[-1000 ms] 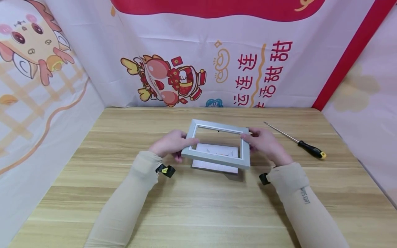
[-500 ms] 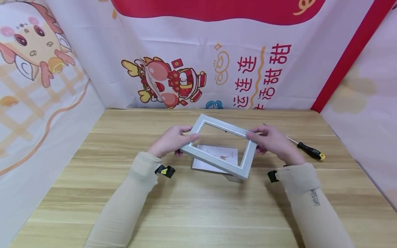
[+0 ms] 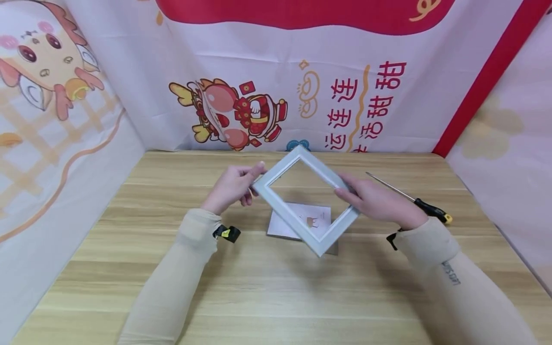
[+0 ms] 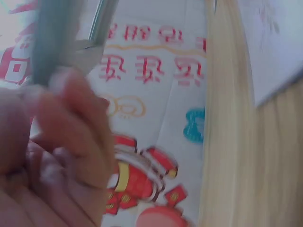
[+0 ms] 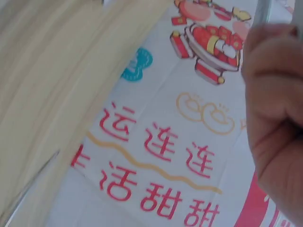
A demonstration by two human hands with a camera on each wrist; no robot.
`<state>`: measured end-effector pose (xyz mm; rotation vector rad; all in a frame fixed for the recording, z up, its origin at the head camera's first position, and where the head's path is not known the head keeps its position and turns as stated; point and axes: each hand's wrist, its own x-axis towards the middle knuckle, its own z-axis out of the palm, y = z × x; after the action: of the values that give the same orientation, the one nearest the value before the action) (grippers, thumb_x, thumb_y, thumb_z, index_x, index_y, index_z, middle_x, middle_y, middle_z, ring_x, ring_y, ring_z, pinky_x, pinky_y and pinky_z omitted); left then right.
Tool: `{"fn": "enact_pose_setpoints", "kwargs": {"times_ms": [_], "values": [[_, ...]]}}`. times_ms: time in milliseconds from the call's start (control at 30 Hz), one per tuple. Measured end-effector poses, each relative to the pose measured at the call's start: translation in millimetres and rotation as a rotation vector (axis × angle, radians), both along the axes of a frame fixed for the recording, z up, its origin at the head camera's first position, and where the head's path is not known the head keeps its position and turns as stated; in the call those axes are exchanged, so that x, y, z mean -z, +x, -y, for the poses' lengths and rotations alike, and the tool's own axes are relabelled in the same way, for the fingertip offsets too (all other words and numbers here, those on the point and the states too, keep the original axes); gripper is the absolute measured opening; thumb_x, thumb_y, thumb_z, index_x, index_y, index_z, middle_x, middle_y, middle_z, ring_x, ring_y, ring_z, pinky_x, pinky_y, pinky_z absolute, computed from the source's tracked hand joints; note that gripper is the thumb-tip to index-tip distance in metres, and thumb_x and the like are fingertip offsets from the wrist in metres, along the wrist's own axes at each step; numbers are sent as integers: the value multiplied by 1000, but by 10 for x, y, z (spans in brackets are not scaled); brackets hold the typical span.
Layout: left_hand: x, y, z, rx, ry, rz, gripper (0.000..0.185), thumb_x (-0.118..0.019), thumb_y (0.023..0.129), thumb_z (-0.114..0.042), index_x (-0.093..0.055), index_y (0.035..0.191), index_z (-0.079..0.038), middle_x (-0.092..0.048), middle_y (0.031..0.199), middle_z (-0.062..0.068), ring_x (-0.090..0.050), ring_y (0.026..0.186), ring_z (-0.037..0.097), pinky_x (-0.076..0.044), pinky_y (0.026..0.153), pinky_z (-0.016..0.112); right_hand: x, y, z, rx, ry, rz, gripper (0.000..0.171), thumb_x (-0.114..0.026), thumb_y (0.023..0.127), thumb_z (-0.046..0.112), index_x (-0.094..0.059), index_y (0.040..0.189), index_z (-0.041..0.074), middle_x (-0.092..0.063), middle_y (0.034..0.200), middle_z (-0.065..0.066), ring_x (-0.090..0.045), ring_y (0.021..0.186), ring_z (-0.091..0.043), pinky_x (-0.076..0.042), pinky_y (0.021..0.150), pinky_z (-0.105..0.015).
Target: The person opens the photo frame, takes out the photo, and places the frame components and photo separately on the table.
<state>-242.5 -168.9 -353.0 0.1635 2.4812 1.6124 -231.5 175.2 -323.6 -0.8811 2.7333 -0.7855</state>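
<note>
Tilted above the table is an empty grey picture frame (image 3: 283, 209), one corner pointing down. My right hand (image 3: 373, 199) grips its right side, the thumb lying on the front face and the fingers behind. At the left corner, my left hand (image 3: 230, 189) has its curled fingers and thumb about the frame's edge; the left wrist view, blurred, shows the grey edge (image 4: 52, 42) at those fingertips. Below the frame lies a white picture card (image 3: 319, 214) with a small brown animal print, on a dark-edged board. The frame partly hides the card.
A screwdriver (image 3: 431, 210) with a black and yellow handle lies at the right, its shaft pointing to the back left. A printed cloth (image 3: 241, 48) stands along the table's back edge. The wooden table (image 3: 258, 297) extends toward the front.
The frame has turned clockwise from nearly level to diamond-like. My right hand has moved a little right, and my left thumb has shifted off the frame's front face to its corner.
</note>
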Motion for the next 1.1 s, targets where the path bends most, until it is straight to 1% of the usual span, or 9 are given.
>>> {"fn": "enact_pose_setpoints", "kwargs": {"times_ms": [100,167,267,367,533,767,933,1000,1100], "values": [[-9,-18,56,-3,-62,23,61,-51,92,-66,-69,123,-17,-69,89,14,-65,63,28,-58,60,38,5,-100,-68,133,-28,2,45,-45,106,35,-47,139,5,-55,86,-9,-55,75,-23,-49,67,-39],[10,-32,82,5,-122,44,63,-52,90,-68,-68,125,-17,-70,94,11,-67,71,30,-58,67,39,75,-204,-133,238,-52,31,44,-40,107,38,-49,130,2,-53,83,-11,-53,71,-24,-49,62,-39],[38,-37,85,23,-217,63,58,-55,91,-65,-68,123,-18,-70,97,10,-67,75,29,-57,69,38,251,-390,-217,369,-91,74,43,-35,107,42,-49,113,1,-50,77,-11,-51,64,-23,-45,54,-35],[78,-40,63,63,-262,56,46,-58,96,-53,-69,122,-17,-70,97,12,-66,72,29,-56,67,37,417,-531,-240,443,-65,53,42,-34,107,38,-50,103,0,-49,72,-9,-49,61,-21,-43,52,-35],[116,-27,19,118,-274,47,35,-62,98,-39,-69,122,-14,-70,97,17,-65,70,33,-56,66,39,643,-711,-190,475,-5,24,36,-35,107,29,-49,85,3,-45,68,-6,-45,59,-22,-42,52,-36],[119,-4,-15,141,-292,72,34,-65,96,-38,-69,122,-16,-69,97,12,-65,78,40,-55,74,49,839,-830,-190,517,38,140,37,-35,105,25,-52,82,2,-51,52,-5,-51,43,-19,-44,44,-34],[118,13,-24,151,-295,92,34,-66,96,-36,-69,122,-16,-70,97,14,-63,75,40,-55,75,50,835,-845,-164,544,188,99,37,-37,102,27,-57,85,0,-56,72,-13,-54,60,-26,-45,54,-37],[123,21,-29,157,-302,108,33,-66,96,-35,-70,122,-16,-70,97,14,-63,73,40,-55,72,47,812,-845,-145,549,263,97,38,-38,101,28,-57,83,1,-56,78,-16,-53,66,-28,-45,57,-39],[134,30,-43,170,-320,120,32,-67,96,-34,-70,121,-15,-70,96,14,-62,71,39,-53,66,41,786,-844,-113,542,353,95,39,-40,99,29,-59,75,4,-58,79,-17,-55,67,-30,-47,58,-40]]}}
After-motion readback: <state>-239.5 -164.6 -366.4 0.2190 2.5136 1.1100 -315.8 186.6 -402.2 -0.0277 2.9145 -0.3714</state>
